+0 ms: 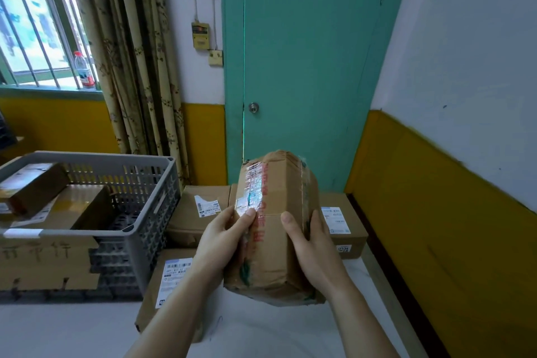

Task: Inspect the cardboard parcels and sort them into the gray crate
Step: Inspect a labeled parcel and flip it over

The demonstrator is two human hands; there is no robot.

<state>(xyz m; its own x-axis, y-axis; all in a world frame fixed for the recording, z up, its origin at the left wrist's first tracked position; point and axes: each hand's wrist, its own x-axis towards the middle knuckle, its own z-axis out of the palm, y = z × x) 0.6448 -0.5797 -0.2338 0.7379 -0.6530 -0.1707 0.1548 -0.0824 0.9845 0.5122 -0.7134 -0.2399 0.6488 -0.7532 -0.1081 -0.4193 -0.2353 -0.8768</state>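
Head view: at centre frame a person holds a worn cardboard parcel upright in both bare hands, lifted clear of the white tabletop at the bottom of the frame. The left hand clasps the parcel's left edge, thumb pressed on a glossy taped label; the right hand clamps the right side, thumb on the front face and fingers wrapped out of sight behind. The box looks dented and heavily taped, with red print running down its front.

At left of frame stands the gray crate, slotted walls, already holding at least two brown parcels stacked loosely inside. Behind and below the held box, in the middle of the frame, more labelled parcels wait on the table, one at lower centre partly hidden by the left forearm, another at right centre. A teal door fills the upper middle; a curtained, barred window with a water bottle sits at upper left.

The step in hand appears to be inspection: the label face is turned toward the camera. The next move likely calls for carrying the parcel leftward over the crate's near rim and lowering it onto the open floor at the crate's right side, keeping both hands firm because the crushed carton may flex
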